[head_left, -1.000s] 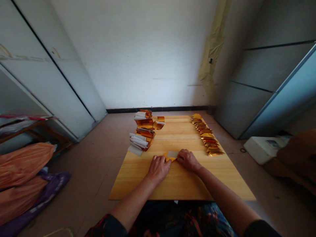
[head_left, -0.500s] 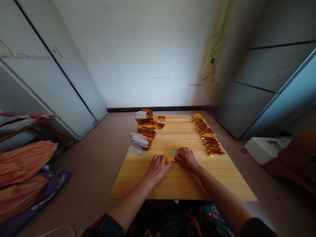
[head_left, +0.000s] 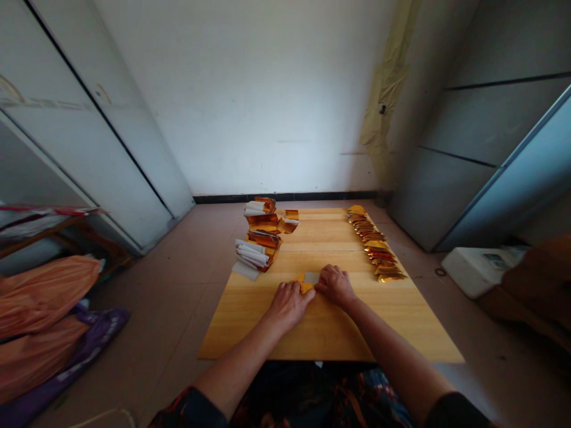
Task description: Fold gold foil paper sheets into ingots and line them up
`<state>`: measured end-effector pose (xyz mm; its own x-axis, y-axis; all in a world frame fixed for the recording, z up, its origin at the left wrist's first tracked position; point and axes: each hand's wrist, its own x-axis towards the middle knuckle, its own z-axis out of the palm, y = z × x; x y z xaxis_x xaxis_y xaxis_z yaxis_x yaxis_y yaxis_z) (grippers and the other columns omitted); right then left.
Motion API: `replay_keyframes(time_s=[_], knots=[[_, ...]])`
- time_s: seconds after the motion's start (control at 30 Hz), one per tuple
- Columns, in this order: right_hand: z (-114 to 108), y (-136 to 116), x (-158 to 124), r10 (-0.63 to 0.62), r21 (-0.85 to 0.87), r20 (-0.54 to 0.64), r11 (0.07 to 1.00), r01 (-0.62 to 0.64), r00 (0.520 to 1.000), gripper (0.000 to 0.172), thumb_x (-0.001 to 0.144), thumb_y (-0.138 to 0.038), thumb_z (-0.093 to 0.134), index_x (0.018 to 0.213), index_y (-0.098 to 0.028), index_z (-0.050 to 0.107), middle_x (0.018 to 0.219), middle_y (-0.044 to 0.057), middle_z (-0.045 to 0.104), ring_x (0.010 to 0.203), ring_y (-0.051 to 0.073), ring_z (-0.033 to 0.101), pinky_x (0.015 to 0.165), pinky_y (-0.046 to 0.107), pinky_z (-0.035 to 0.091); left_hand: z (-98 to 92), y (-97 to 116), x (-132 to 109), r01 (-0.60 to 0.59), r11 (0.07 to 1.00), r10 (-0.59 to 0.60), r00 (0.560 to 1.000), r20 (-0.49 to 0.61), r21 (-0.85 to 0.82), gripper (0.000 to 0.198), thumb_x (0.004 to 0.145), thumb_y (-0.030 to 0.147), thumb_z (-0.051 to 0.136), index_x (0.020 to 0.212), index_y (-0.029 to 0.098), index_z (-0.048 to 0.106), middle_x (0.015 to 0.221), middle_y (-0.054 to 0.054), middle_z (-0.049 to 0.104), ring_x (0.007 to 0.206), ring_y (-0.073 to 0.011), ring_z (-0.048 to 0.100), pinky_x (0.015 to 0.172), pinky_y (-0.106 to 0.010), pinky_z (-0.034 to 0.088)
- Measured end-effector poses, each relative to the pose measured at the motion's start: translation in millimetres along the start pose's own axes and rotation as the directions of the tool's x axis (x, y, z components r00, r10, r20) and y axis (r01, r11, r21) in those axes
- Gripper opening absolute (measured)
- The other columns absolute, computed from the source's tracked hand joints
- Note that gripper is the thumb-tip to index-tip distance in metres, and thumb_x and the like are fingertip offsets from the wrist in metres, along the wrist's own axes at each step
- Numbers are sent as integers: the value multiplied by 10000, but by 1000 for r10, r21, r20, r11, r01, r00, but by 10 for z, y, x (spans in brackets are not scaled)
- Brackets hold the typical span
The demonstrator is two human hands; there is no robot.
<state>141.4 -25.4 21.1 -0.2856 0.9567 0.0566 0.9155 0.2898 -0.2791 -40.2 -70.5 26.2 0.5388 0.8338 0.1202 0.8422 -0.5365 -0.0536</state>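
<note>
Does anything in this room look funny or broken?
Yes. A torn yellow strip hangs down the corner of the wall, past the far end of the table. It looks wrinkled and peeling, unlike the smooth white wall.

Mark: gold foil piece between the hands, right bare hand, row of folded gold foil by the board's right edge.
Gold foil piece (head_left: 306, 288): head view, exposed corner.
Right bare hand (head_left: 335, 285): head view, back of hand.
Row of folded gold foil (head_left: 373, 245): head view, middle of row.

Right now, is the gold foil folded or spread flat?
Folded, it seems: the gold foil piece forms an angled shape against a pale paper strip, between the left hand and right hand, which hide part of it.
</note>
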Motion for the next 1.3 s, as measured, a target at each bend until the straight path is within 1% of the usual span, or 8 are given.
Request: replay_keyframes(time_s=[0.17,0.37,0.5,0.73,0.8,0.97,1.2,1.3], knots=[[-10,-3,-2,20,-7,7,1000,-20,1000,78,827,-267,586,797,-199,612,980,47,590,918,190,484,698,288,278,40,17,5,-3,1000,3,1000,-19,-3,481,896,206,432,1343,382,414,958,-71,597,862,-204,565,805,-342,396],[27,17,9,33,40,-18,999,-33,999,142,789,-334,637,767,-197,606,941,36,575,905,183,483,703,283,272,72,49,-22,44,998,-47,998,-51,-42,372,901,244,451,1248,348,533,1037,-95,587,926,-230,559,817,-356,404],[14,28,16,58,87,-20,995,-56,998,137,760,-322,668,757,-198,611,921,27,584,898,177,496,698,274,280,26,96,-11,80,995,-82,996,-20,-57,343,896,254,466,1217,328,560,1039,-107,589,953,-246,552,822,-374,404],[47,216,92,34,175,-24,984,-30,999,43,747,-162,614,769,-186,643,868,25,604,846,147,527,684,239,334,-43,169,24,139,989,-138,990,20,-46,289,853,294,533,1130,312,614,1028,-106,591,962,-256,544,833,-407,397],[51,227,99,30,179,-23,983,-26,999,35,753,-206,631,775,-184,646,864,27,604,834,148,530,685,239,344,-36,173,24,145,988,-145,989,18,-50,290,846,299,542,1127,313,615,1027,-97,591,970,-249,539,837,-399,397],[41,134,68,50,137,-32,990,-45,998,221,676,-348,733,820,-202,648,921,38,601,859,178,527,682,255,338,-19,169,29,141,988,-141,990,11,-60,294,846,302,536,1129,309,615,1040,-105,588,984,-264,537,826,-401,401],[49,252,115,48,170,-30,985,-42,998,143,696,-146,643,833,-183,651,915,40,615,870,163,540,721,247,372,-69,178,36,144,989,-143,989,28,-44,245,842,310,545,1068,299,639,992,-96,593,948,-259,546,804,-397,402],[57,288,132,36,185,-25,982,-31,999,127,707,-143,630,827,-178,650,892,40,617,857,157,543,728,244,380,-45,175,36,145,988,-144,989,23,-45,244,840,315,548,1066,299,639,984,-94,591,947,-257,543,799,-391,401]])
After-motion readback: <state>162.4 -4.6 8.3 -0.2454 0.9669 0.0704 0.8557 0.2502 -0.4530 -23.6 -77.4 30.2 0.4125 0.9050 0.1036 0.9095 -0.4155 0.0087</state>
